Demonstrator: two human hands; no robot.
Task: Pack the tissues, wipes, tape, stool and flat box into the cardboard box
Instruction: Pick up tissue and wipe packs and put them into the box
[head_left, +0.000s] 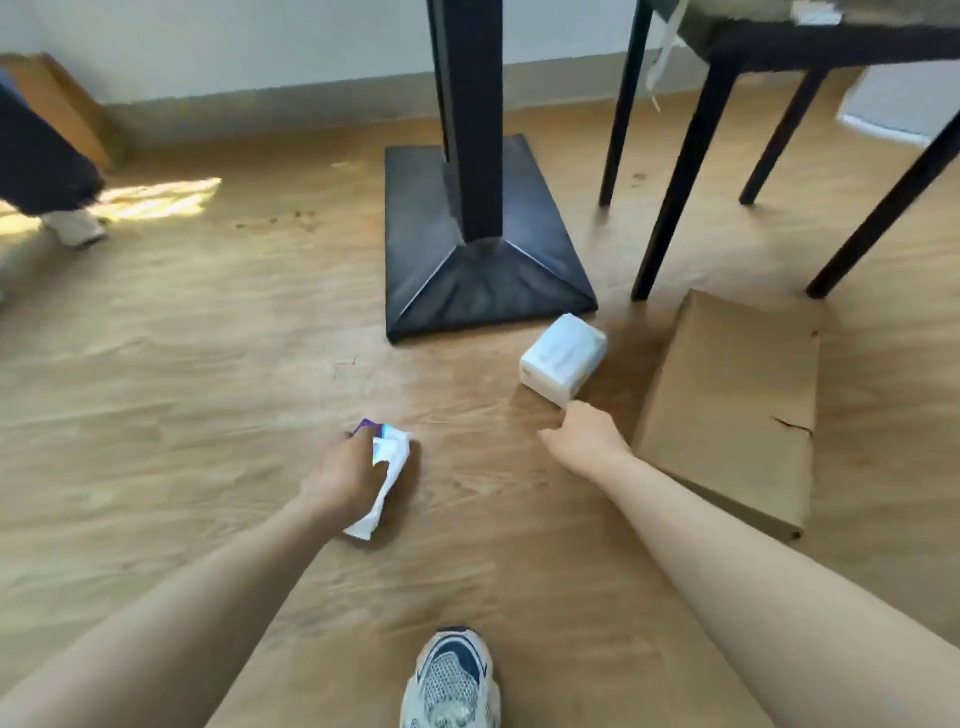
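Observation:
My left hand (345, 475) is closed around a white and purple pack of wipes (387, 470) that lies on the wooden floor. A white pack of tissues (563, 358) lies on the floor beside the black table base. My right hand (584, 434) reaches toward it, fingers loosely curled, just below its near corner and holding nothing. A flat brown cardboard box (737, 405) lies on the floor to the right of my right hand. Tape, the stool and the large cardboard box are out of view.
A black table pedestal with a square base (478, 260) stands ahead. Black chair legs (675, 197) stand behind the flat box. My shoe (452, 680) is at the bottom. Another person's leg and shoe (62, 208) are at far left, by leaning cardboard (62, 104).

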